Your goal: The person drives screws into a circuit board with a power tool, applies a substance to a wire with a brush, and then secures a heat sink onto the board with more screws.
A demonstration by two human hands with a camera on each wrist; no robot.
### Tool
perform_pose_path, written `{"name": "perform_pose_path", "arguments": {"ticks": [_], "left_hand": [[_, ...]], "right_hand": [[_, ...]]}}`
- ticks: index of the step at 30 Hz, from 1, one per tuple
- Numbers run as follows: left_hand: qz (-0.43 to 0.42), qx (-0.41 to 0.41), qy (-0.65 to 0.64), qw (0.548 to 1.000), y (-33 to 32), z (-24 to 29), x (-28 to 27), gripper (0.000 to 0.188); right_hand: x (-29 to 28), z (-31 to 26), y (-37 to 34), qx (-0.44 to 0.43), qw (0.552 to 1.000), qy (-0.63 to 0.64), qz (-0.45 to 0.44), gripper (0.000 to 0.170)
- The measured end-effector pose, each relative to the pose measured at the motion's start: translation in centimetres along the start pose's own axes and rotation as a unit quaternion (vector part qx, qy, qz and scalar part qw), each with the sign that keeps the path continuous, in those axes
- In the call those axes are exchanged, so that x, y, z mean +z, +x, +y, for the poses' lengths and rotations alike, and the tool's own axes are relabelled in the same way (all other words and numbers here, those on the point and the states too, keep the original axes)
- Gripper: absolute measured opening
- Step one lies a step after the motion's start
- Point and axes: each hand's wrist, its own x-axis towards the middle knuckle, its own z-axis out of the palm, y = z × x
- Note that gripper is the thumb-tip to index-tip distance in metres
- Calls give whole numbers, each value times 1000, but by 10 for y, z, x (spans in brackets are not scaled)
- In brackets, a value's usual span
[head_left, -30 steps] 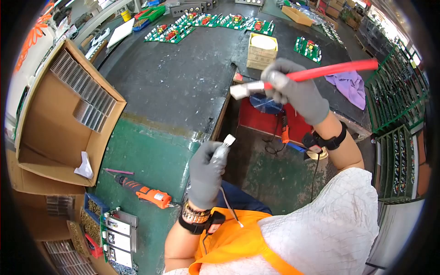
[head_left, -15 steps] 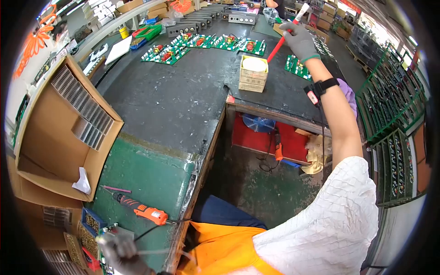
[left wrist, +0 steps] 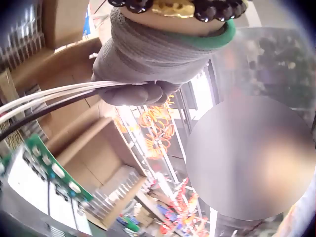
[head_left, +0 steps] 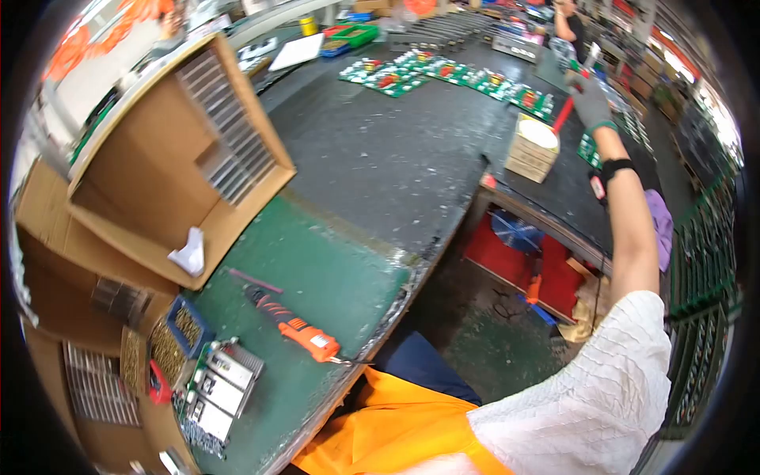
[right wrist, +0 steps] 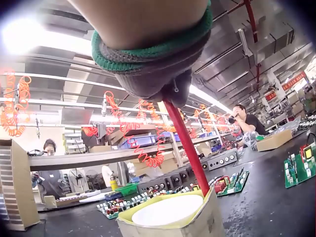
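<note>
My right hand (head_left: 590, 103), in a grey glove, grips a red-handled brush (right wrist: 185, 138) at the far right of the bench. The bristles point up above the hand, and the handle's lower end reaches the corner of a small cardboard box (head_left: 532, 162) with a white round surface (right wrist: 168, 210) in its top. My gloved left hand (left wrist: 148, 64) is out of the head view. In the left wrist view its fingers curl round white and black cables (left wrist: 54, 94) that trail off to the left. The cables' ends are hidden.
An orange electric screwdriver (head_left: 305, 332) lies on the green mat. Left stand an open carton (head_left: 131, 158) and a metal unit with white panels (head_left: 222, 384). Green circuit boards (head_left: 443, 71) line the bench's back; a purple cloth (head_left: 659, 226) hangs right. Another person (right wrist: 252, 123) stands beyond.
My right hand has carried the brush away to the box, turning it from nearly level to bristles up. The left hand has dropped down and left, out of the head view. The view has tilted.
</note>
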Motion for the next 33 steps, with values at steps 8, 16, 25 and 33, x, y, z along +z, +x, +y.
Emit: {"name": "perform_pose_path", "arguments": {"ticks": [8,16,25,33], "left_hand": [[69,23,140,987,136,-98,-86,19],[-145,-129,64,979,211,-143,37,22],[-252,-45,277,926,263,-228,65,23],[-214,64,588,777,294,-229,-2,32]], "right_hand": [[10,-66,-30,92,940,-244,-221,18],[20,-303,-105,-280,887,175,-324,16],[30,-529,-220,-672,687,184,-205,49],[38,-580,-226,-783,544,240,-184,27]]}}
